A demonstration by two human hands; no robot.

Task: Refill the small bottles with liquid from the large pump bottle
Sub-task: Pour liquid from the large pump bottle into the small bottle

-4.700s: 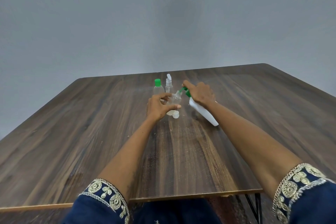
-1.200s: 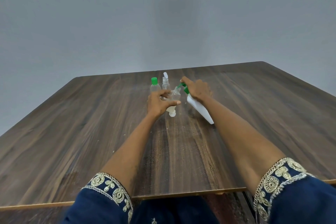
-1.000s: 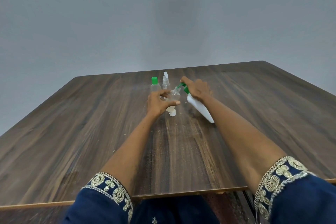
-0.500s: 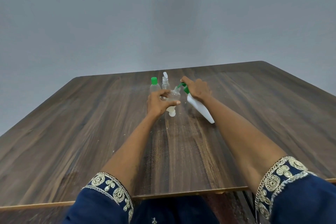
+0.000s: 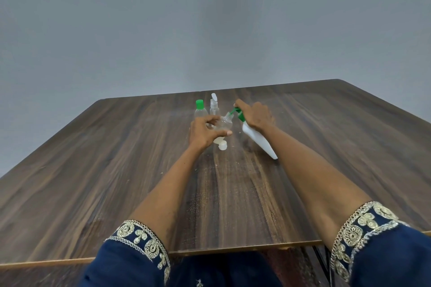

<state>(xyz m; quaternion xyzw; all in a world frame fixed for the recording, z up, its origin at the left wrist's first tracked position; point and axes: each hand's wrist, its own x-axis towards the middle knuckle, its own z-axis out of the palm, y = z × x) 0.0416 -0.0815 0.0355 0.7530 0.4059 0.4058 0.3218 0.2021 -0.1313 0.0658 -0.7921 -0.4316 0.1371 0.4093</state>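
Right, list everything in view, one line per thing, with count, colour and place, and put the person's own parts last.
Large pump bottle: one, white with a green pump, tilted at mid-table, spout at the held bottle's mouth.
Small open bottle: one, clear, some pale liquid inside, tilted toward the pump spout.
Loose cap: one, white, on the table just below the held bottle.
Green-capped bottle: one, clear, upright behind the left hand.
Spray bottle: one, clear with a whitish top, upright beside the green-capped one.
Table: one, dark wood grain.
Wall: grey, behind the table.
Sleeves: two, dark blue with gold embroidered cuffs, bottom of view.
Hands: left hand holds the small open bottle; right hand grips the pump head.
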